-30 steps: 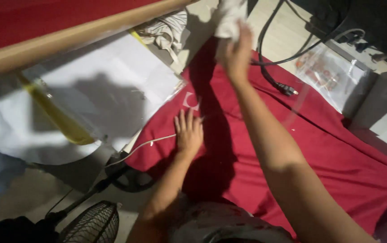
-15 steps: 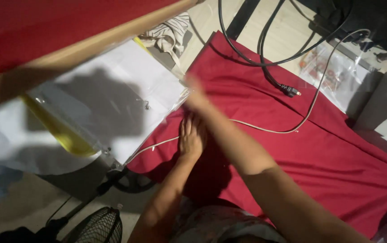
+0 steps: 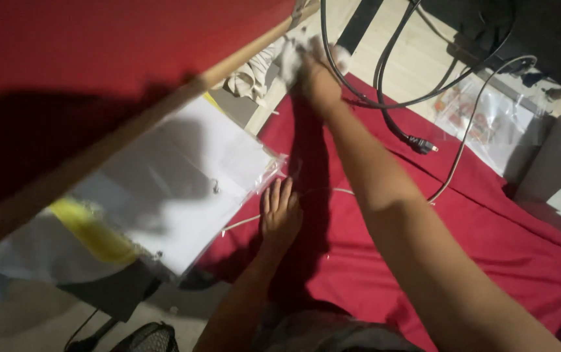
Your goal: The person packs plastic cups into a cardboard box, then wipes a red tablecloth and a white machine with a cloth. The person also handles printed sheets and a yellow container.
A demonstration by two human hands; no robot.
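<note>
Head view looks down on a white crumpled cloth (image 3: 290,55), blurred, held up in the right hand (image 3: 316,72) near the far edge of a red cloth (image 3: 489,261) spread over the floor. The fingers seem closed round the bundle, though blur hides exactly how they wrap it. It sits just beside a wooden pole (image 3: 163,111) that runs slantwise from the lower left to the top middle, with a red surface (image 3: 98,52) above it.

Nearer the body, the left hand (image 3: 279,218) lies flat on the red cloth, palm down, fingers spread a little and holding nothing. A thin white cord (image 3: 450,179) passes under or beside its fingers and curves away to the right across the cloth.

Left of that hand, a clear plastic sleeve (image 3: 183,189) holds white sheets; its corner touches the edge of the red cloth. A yellow strip (image 3: 95,231) shows farther left under the plastic.

Beyond the right hand, black cables (image 3: 385,104) loop over pale floor, and one ends in a plug (image 3: 422,145) lying on the red cloth. To the right, a clear bag (image 3: 489,120) with small reddish items inside rests at the cloth's far edge. Open red cloth stretches to the right of the forearm. A dark fan grille (image 3: 147,339) shows at the bottom edge.
</note>
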